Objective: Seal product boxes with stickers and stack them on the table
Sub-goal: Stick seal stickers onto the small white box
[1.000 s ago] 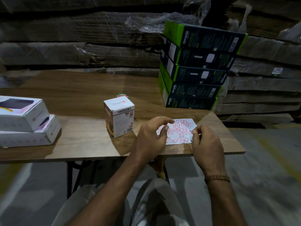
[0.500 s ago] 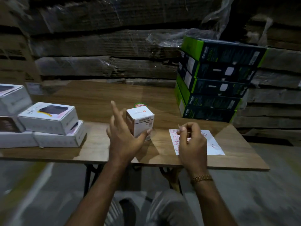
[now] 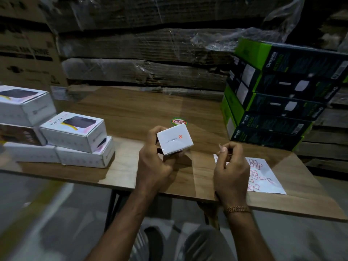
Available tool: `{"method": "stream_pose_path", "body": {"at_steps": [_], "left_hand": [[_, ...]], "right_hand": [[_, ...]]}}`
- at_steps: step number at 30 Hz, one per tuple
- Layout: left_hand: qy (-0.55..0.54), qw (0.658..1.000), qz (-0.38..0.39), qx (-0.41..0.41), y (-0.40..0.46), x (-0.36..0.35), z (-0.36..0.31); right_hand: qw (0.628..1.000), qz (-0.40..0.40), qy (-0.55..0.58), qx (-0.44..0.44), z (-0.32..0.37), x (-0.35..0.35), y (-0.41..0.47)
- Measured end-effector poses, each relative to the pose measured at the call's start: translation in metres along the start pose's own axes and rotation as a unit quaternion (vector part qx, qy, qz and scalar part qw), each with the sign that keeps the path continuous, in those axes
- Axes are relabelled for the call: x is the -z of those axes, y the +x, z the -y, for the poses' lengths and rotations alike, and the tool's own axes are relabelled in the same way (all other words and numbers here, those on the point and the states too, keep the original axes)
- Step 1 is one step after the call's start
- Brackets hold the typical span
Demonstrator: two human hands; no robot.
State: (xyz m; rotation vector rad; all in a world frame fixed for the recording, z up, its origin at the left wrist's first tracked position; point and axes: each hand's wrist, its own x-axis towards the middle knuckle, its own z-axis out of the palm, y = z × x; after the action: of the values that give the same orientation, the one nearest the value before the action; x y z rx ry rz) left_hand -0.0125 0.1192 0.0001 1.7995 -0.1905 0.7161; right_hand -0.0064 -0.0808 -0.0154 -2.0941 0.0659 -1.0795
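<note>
My left hand (image 3: 154,166) grips a small white product box (image 3: 174,138), tilted and lifted just above the wooden table (image 3: 131,113). My right hand (image 3: 232,170) hovers to its right with thumb and fingertips pinched together on what looks like a small sticker (image 3: 220,147), too small to make out clearly. Under and behind that hand lies a white sticker sheet (image 3: 263,176) with several red-outlined stickers. White product boxes (image 3: 75,132) are stacked at the table's left.
A stack of dark green-edged boxes (image 3: 273,106) stands at the back right of the table. A round green and red label (image 3: 179,121) lies on the tabletop behind the held box. Wrapped cardboard stacks (image 3: 150,53) rise behind. My knees are below the table edge.
My left hand left the sticker sheet, took hold of the small white box and lifted it, tilted. My right hand pinched up from the sheet. The view shifted left.
</note>
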Motion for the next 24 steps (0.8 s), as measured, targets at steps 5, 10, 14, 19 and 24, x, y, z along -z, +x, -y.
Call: {"method": "stream_pose_path", "body": {"at_steps": [5, 10, 14, 19, 24], "left_hand": [[-0.020, 1.000, 0.000, 0.020, 0.001, -0.001, 0.003], [-0.096, 0.991, 0.024, 0.093, 0.004, 0.000, -0.005], [-0.205, 0.934, 0.026, 0.293, 0.018, -0.004, -0.011], [-0.262, 0.865, 0.087, 0.419, 0.030, 0.004, -0.029], [-0.324, 0.799, 0.138, 0.487, 0.038, 0.016, -0.048]], "right_hand": [[0.999, 0.022, -0.028, 0.023, 0.000, -0.003, -0.003], [0.999, 0.030, -0.020, 0.024, -0.001, -0.003, -0.004], [1.000, 0.010, 0.004, 0.025, 0.000, -0.001, -0.003], [0.999, -0.005, 0.039, -0.027, -0.003, 0.004, 0.000], [0.996, 0.001, 0.059, -0.064, -0.006, 0.004, 0.001]]}}
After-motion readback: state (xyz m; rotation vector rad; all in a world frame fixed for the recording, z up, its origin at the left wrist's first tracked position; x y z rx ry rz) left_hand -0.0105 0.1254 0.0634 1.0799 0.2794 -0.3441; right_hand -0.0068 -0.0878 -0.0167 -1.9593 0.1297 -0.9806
